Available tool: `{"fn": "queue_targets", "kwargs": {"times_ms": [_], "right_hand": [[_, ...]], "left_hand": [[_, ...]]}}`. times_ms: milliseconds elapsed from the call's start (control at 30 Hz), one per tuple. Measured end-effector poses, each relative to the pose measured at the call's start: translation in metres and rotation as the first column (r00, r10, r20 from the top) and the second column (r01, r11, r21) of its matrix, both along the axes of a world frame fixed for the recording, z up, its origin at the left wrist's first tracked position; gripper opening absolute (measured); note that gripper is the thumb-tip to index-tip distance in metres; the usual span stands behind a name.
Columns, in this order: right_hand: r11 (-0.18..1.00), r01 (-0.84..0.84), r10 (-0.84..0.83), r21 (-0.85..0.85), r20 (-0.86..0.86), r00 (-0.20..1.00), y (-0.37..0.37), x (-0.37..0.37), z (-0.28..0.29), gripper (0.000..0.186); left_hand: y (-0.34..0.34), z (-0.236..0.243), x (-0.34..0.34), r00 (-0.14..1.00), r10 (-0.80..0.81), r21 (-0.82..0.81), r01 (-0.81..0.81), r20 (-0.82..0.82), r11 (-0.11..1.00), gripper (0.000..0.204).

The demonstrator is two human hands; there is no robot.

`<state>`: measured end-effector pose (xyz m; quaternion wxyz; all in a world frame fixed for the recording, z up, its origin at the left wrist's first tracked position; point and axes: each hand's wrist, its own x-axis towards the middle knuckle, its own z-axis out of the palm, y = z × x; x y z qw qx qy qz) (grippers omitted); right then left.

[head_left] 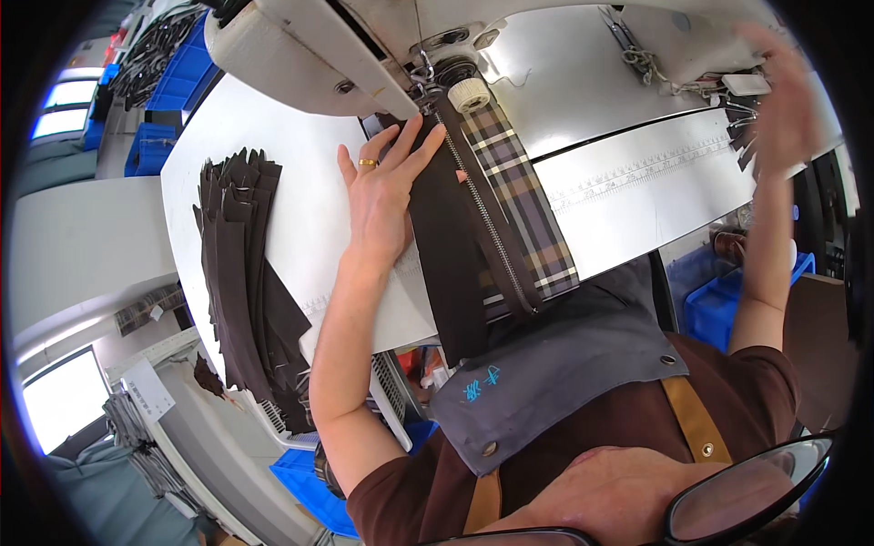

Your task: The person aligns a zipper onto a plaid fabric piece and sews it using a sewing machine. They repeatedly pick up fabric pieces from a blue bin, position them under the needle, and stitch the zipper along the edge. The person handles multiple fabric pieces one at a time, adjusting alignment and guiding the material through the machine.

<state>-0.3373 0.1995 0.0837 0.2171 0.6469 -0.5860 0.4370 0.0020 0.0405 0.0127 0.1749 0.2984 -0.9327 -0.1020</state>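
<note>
My left hand (382, 187), with a gold ring on one finger, lies flat with fingers spread on a dark brown fabric strip (446, 264) on the white sewing table (291, 191). Right of the strip runs a zipper (487, 227), joined to a plaid strip (523, 209); both lead under the sewing machine's (309, 55) presser foot (428, 77). A cream ridged roller (470, 94) sits beside the foot. My right hand (778, 109) is raised and blurred at the machine's right end, near its handwheel; whether it holds anything is unclear.
A stack of dark brown strips (241, 273) lies on the table to my left. Blue bins (177, 82) stand beyond the table's far left. Another blue bin (719, 305) sits low on the right. A ruler strip (637, 168) runs along the table.
</note>
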Motion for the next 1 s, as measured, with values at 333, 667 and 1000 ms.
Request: {"fn": "queue_targets", "kwargs": {"times_ms": [333, 667, 1000], "right_hand": [[0.896, -0.295, 0.389, 0.331, -0.266, 0.882, -0.109, 0.124, -0.082, 0.064], [0.872, -0.177, 0.255, 0.456, -0.116, 0.960, -0.102, 0.106, -0.080, 0.026], [0.822, -0.135, 0.137, 0.553, 0.038, 0.990, -0.113, 0.099, -0.081, 0.019]], "left_hand": [[-0.005, -0.008, 0.002, 0.999, -0.048, -0.015, 0.048, -0.011, 0.999, 0.049], [-0.003, -0.005, 0.002, 0.998, -0.052, -0.009, 0.051, -0.023, 0.999, 0.047], [0.000, -0.003, -0.001, 1.000, -0.002, 0.035, 0.003, -0.015, 0.999, 0.048]]}}
